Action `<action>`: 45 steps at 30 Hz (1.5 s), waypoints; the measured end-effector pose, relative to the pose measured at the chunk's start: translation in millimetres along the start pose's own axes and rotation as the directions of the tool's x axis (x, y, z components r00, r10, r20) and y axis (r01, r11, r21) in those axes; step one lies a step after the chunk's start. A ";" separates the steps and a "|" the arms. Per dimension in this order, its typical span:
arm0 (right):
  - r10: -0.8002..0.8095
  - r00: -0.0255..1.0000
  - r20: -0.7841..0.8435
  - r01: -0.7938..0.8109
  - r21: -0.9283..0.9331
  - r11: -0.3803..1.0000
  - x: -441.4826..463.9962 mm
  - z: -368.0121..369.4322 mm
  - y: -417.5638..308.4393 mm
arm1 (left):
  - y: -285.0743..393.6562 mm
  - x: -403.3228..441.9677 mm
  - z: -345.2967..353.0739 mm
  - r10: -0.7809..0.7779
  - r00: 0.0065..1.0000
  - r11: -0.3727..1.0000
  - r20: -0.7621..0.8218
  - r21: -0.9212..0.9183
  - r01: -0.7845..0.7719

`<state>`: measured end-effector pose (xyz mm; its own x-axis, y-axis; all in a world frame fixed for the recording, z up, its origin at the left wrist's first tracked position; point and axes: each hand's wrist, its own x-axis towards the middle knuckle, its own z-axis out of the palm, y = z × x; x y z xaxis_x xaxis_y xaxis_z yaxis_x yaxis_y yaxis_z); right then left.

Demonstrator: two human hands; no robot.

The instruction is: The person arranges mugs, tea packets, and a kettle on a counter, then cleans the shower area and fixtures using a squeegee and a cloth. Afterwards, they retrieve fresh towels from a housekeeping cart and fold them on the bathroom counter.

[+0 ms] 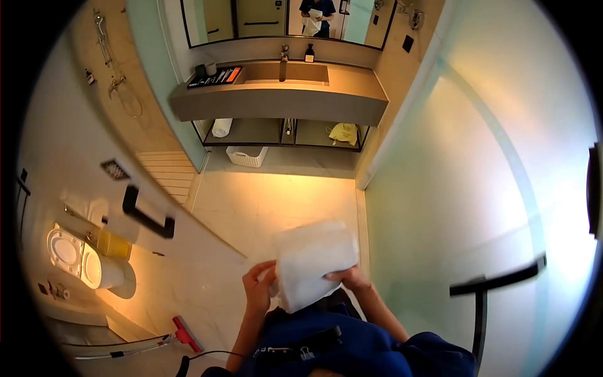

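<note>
A folded white towel (317, 264) is held up in front of my body, above the floor. My left hand (259, 286) is closed at the towel's left edge, its fingers curled around a loose layer there. On the opposite side, my right hand (350, 277) grips the towel with the thumb lying over its front face. The fingers of the right hand are partly hidden behind the cloth.
Ahead stands a washbasin counter (352, 94) with an amenity tray (215, 76) and a dark bottle (309, 53). Below are a rolled towel (222, 127), a yellow bag (343, 133) and a white basket (246, 157). Left: a door handle (147, 217), toilet (100, 270) and red squeegee (186, 334). Right: frosted glass (452, 188).
</note>
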<state>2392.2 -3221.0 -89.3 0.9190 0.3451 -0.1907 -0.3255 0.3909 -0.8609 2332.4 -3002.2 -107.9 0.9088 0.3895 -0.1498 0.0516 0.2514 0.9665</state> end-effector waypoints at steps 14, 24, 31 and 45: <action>-0.905 0.348 0.244 0.430 -0.899 -0.078 608.5 -209.9 -440.6 | 80.5 328.5 98.9 0.372 0.857 0.913 -0.356 0.308 -0.269; 0.318 0.447 0.836 0.424 -0.511 0.747 717.9 38.9 -35.0 | 132.7 422.8 71.1 0.337 0.717 0.905 -0.610 -0.001 -0.426; 0.446 -0.032 0.895 -0.596 -0.375 0.710 758.4 198.1 -15.5 | 164.1 490.9 -59.8 0.428 0.512 0.799 -0.745 0.047 -0.599; 0.719 0.334 0.609 -0.414 -0.590 0.693 863.0 456.8 17.1 | 92.6 627.5 -246.2 -0.161 0.823 0.626 -0.545 -0.701 -0.341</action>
<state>3078.0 -2526.7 -53.2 -0.0624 0.9165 -0.3952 -0.4745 -0.3757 -0.7961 2805.5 -2516.4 -163.7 0.5137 0.7628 -0.3929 -0.5682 0.6455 0.5104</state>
